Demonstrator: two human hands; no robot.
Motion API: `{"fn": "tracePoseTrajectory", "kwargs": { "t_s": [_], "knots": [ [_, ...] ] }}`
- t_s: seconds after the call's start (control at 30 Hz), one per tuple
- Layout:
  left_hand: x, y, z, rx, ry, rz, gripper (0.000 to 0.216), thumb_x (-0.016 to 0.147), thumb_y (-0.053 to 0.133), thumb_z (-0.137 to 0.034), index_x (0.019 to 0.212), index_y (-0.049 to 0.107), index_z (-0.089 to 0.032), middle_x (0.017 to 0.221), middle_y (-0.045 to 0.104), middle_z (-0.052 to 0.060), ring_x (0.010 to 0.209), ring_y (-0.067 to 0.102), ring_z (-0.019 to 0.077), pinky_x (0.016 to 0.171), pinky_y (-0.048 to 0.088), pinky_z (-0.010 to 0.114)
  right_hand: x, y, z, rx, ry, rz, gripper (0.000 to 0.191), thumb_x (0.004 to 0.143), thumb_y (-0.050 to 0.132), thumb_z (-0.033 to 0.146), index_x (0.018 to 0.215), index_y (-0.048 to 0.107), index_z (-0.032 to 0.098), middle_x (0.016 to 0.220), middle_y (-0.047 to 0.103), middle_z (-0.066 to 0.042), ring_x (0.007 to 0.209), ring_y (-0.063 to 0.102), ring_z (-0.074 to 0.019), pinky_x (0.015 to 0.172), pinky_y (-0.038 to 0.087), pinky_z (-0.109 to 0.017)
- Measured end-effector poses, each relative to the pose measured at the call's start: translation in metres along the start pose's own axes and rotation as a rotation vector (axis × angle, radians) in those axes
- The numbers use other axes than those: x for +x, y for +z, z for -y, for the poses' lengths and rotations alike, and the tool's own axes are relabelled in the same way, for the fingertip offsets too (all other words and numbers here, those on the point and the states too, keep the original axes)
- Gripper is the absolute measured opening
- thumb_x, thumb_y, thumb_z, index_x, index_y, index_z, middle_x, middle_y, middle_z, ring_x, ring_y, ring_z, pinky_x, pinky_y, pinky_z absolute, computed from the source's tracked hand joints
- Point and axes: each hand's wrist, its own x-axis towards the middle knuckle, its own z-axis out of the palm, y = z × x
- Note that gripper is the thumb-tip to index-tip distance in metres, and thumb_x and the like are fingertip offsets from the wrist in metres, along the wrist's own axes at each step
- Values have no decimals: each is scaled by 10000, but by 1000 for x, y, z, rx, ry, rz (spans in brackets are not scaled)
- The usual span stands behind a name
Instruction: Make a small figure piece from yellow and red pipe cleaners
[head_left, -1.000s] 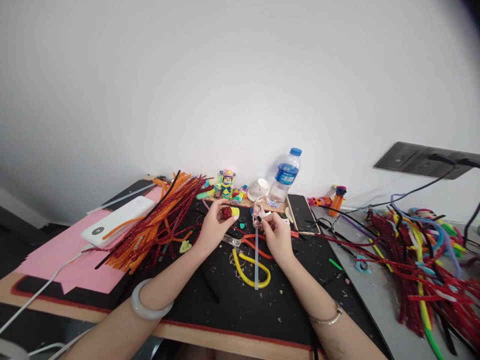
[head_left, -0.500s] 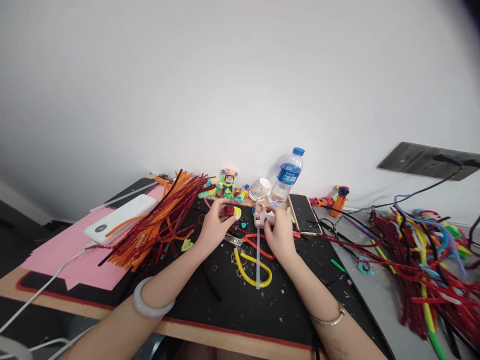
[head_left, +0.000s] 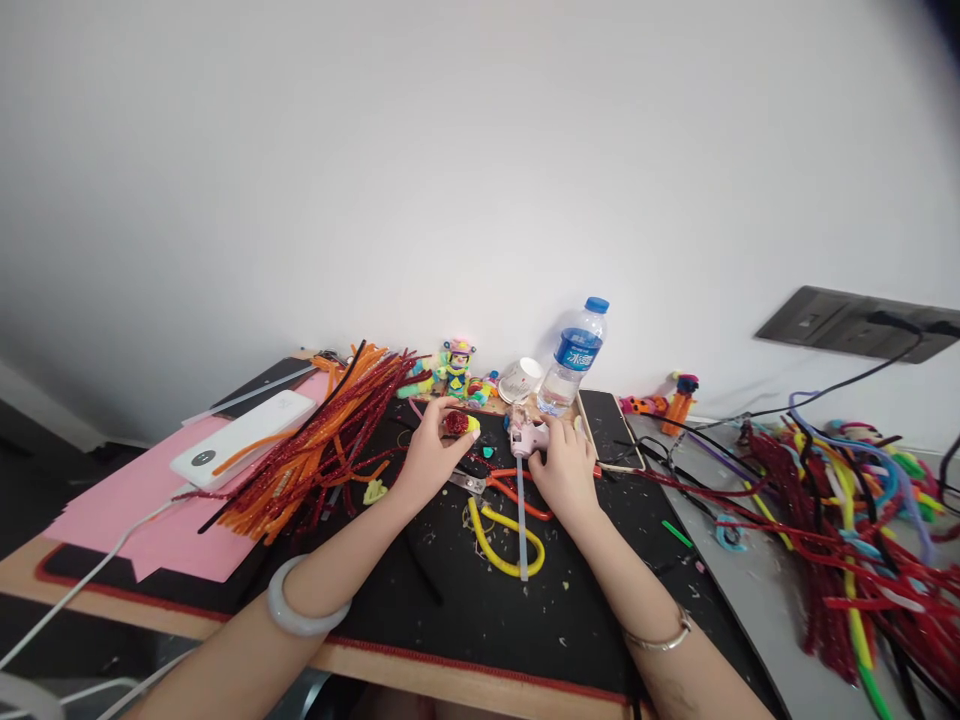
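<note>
My left hand [head_left: 433, 447] pinches a small red-and-yellow fuzzy pipe-cleaner piece [head_left: 457, 424] between thumb and fingers. To its right, my right hand [head_left: 564, 462] is closed around a pale pink hot glue gun [head_left: 527, 437]. A long translucent glue stick [head_left: 523, 530] sticks out of the gun's rear toward me. The gun's nozzle end faces the wall and is hard to make out. Beneath and between the hands lie pliers [head_left: 472, 481] with orange handles, and a bent yellow pipe cleaner [head_left: 491, 558] passes under the glue stick.
A water bottle [head_left: 576, 355], a tipped paper cup [head_left: 520, 380] and a small figure [head_left: 456, 368] stand by the wall. Orange and red pipe cleaners [head_left: 322, 430] lie left beside a white power bank [head_left: 244, 433]. A phone [head_left: 602, 428] and a tangled pile [head_left: 832, 540] are right.
The rear end of the glue stick has shifted slightly to the right as my right hand turned the glue gun a little. My left hand has hardly moved.
</note>
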Motion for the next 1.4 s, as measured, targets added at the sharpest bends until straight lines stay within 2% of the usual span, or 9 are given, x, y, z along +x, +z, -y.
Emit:
{"fn": "tracePoseTrajectory", "kwargs": {
  "t_s": [0.23,0.47,0.73,0.9,1.1,1.3,1.4],
  "knots": [
    [0,0,-1,-10,-18,18,433,704,648,-286,1078,445,-203,1007,605,64,881,612,173,811,487,323,2,-2,-3,-37,8,71,495,671,468,101,1159,486,185,1078,587,-100,1010,481,-292,868,324,-414],
    [0,0,0,-13,-13,39,428,716,640,-300,1081,437,-205,927,628,45,777,618,151,751,498,304,4,-1,-8,-55,18,78,476,693,447,82,1157,487,185,1058,601,-111,996,488,-299,846,328,-417],
    [1,0,2,-26,-26,39,429,712,644,-300,1074,437,-199,925,652,55,800,628,164,753,497,309,4,0,-11,-24,42,70,441,711,472,127,1147,490,190,1065,587,-108,1027,473,-287,848,333,-395],
    [3,0,4,-96,-59,29,422,672,684,-283,1013,461,-172,940,677,80,823,645,186,788,494,343,5,1,-13,41,50,-6,423,723,502,188,1145,484,192,1047,573,-104,1015,472,-286,816,352,-384],
    [5,-1,8,-209,-127,24,437,632,719,-268,990,497,-150,976,677,99,908,639,199,862,467,364,7,-2,-11,149,-16,-47,422,744,525,252,1159,480,192,990,576,-94,953,504,-273,770,370,-371],
    [5,-3,3,-210,-157,-31,364,605,733,-295,880,559,-132,942,668,85,925,619,203,871,459,352,5,0,-12,154,-13,-15,443,736,492,175,1178,479,209,1055,572,-90,999,500,-269,812,363,-386],
    [4,-3,0,-251,-160,-17,357,611,726,-324,866,566,-133,925,662,74,879,621,195,816,490,348,5,1,-13,111,-5,-7,453,729,469,143,1177,482,209,1056,581,-86,1016,492,-270,851,342,-408]
  ]
}}
